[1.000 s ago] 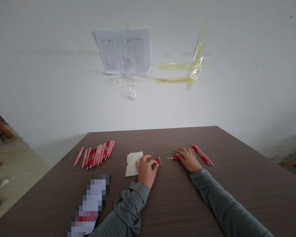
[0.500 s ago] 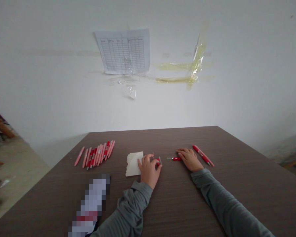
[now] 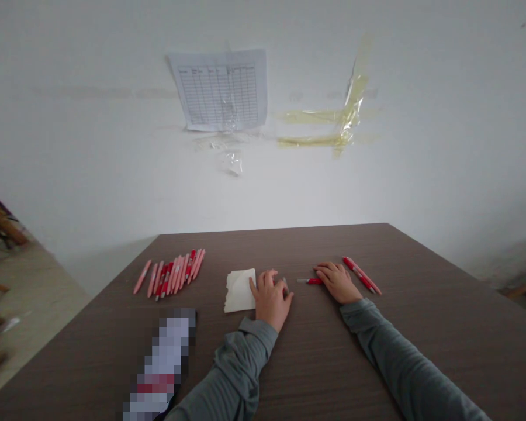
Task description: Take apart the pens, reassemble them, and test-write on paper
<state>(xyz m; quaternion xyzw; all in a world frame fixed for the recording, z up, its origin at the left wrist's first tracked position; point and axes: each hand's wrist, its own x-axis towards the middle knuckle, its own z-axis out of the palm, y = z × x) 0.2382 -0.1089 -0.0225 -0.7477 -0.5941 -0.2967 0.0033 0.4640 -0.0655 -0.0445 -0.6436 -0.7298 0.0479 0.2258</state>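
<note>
Just right of a torn piece of white paper (image 3: 240, 291), my left hand (image 3: 272, 299) is low over the table with its fingers curled. A small grey-tipped piece shows by its index finger and thumb; the rest is hidden by the hand. My right hand (image 3: 338, 283) rests on the table, fingers closed over one end of a red pen (image 3: 312, 281). The pen's clear, thin end sticks out leftward toward my left hand. Beyond my right hand, a red pen (image 3: 358, 275) and a pink pen (image 3: 368, 277) lie side by side.
A row of several pink and red pens (image 3: 175, 275) lies at the table's left. Nearer to me is a long pixelated object (image 3: 162, 356). The wooden table (image 3: 315, 362) meets a wall with a taped printed sheet (image 3: 221, 90) and yellowish tape (image 3: 348, 117).
My left hand has shifted slightly right, off the paper's edge, and the red piece seen by its fingers is now covered. My right hand has stayed in place on the pen.
</note>
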